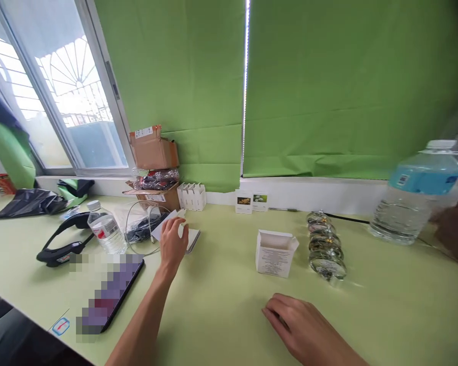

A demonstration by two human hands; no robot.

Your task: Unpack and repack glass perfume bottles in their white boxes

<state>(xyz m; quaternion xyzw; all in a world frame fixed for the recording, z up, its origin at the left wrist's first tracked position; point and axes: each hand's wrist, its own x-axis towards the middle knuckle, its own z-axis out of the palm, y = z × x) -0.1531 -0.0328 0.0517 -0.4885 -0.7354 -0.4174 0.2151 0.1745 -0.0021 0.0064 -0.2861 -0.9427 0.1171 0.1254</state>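
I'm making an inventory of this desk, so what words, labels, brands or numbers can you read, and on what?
Nothing can be read for certain:
Print on the open white carton: too small to read.
Label on the cardboard box: too blurred to read.
Blue label on the large water bottle: too blurred to read.
Label on the smaller water bottle: too blurred to read.
Two picture cards: too small to read.

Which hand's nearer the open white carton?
Right. The right hand lies on the tabletop just in front of the open white carton; the left hand is farther off, to the carton's left.
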